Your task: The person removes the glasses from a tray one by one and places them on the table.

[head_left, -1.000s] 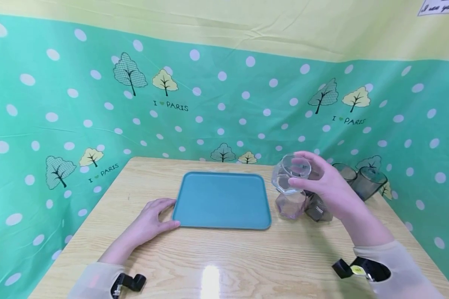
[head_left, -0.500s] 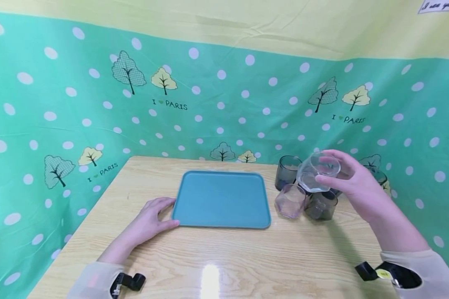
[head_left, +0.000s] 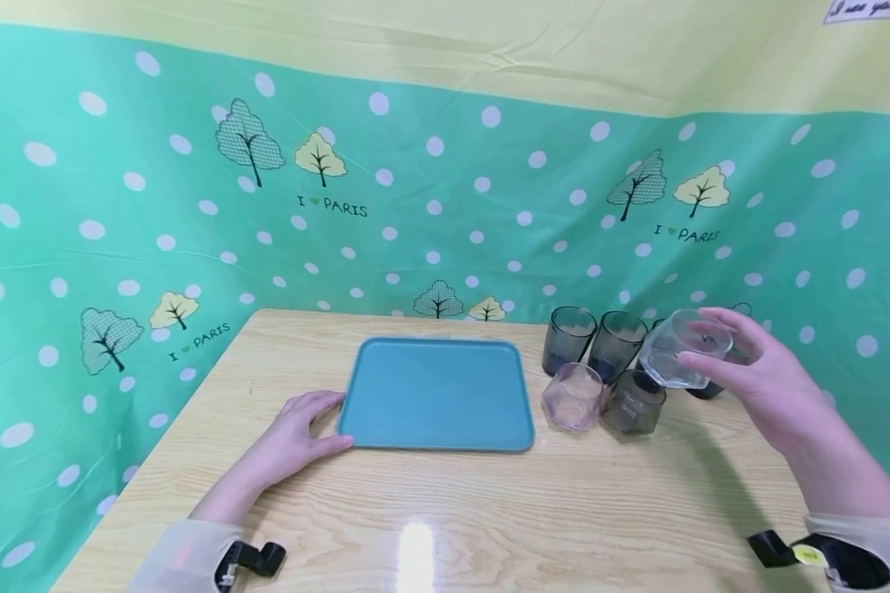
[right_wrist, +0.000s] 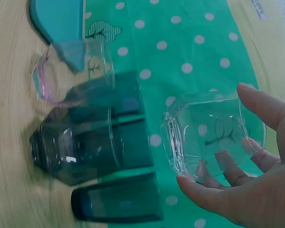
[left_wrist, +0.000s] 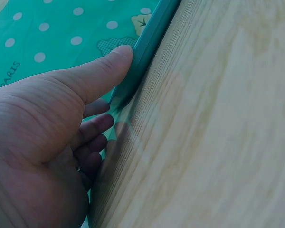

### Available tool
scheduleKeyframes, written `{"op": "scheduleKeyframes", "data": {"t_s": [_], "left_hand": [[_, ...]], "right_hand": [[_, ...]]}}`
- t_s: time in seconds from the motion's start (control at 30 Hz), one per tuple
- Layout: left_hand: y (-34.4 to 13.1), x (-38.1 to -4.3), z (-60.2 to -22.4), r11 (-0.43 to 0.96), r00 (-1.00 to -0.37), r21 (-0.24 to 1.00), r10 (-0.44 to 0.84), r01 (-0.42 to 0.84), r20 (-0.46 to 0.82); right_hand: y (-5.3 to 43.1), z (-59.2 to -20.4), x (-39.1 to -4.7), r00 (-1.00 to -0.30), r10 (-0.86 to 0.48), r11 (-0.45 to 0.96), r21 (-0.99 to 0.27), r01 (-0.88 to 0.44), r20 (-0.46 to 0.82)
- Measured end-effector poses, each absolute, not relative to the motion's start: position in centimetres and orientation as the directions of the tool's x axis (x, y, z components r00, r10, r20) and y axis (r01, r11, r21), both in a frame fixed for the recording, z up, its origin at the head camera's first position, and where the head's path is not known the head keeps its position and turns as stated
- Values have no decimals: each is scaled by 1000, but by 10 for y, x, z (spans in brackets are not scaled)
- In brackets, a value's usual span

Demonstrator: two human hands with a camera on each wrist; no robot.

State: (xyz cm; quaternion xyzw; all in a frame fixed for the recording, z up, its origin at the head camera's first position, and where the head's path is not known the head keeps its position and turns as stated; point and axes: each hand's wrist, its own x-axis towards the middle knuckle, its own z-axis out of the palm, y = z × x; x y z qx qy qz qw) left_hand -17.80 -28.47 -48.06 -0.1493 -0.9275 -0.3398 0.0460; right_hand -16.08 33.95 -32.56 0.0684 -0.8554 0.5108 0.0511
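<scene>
My right hand (head_left: 771, 387) holds a clear faceted glass (head_left: 675, 354) off the table, thumb on one side and fingers on the other, as the right wrist view also shows on the glass (right_wrist: 204, 135). Below and left of it stand a pinkish faceted glass (head_left: 573, 399) and a smoky grey faceted glass (head_left: 633, 405). Dark tall tumblers (head_left: 568, 344) line up behind them; the held glass partly hides the rightmost. At the blue-green tray (head_left: 437, 395), my left hand (head_left: 292, 441) touches the near left corner. Its thumb (left_wrist: 109, 71) lies along the rim, with the other fingers loosely bent beside it.
The light wooden table (head_left: 445, 511) extends in front of the tray and glasses. A green dotted cloth (head_left: 430, 206) hangs behind the table and along both sides. The tumblers and faceted glasses stand close together to the tray's right.
My right hand has carried the clear glass rightward, from above the pinkish glass past the grey one, uncovering the tumblers behind. My left hand and the tray have kept their places.
</scene>
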Motion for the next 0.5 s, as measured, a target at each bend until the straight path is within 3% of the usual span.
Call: {"op": "scheduleKeyframes", "data": {"t_s": [0.13,0.33,0.5], "left_hand": [[-286,-178,-480,726,-952,616,244,306,185],[-286,-178,-478,728,-953,616,242,302,181],[-285,-177,-477,726,-953,618,244,302,179]], "right_hand": [[352,-331,-159,-982,-59,358,-915,-187,178],[365,-337,-158,-985,-27,358,-918,-168,170],[377,-345,-157,-989,-6,272,-952,-144,148]]}}
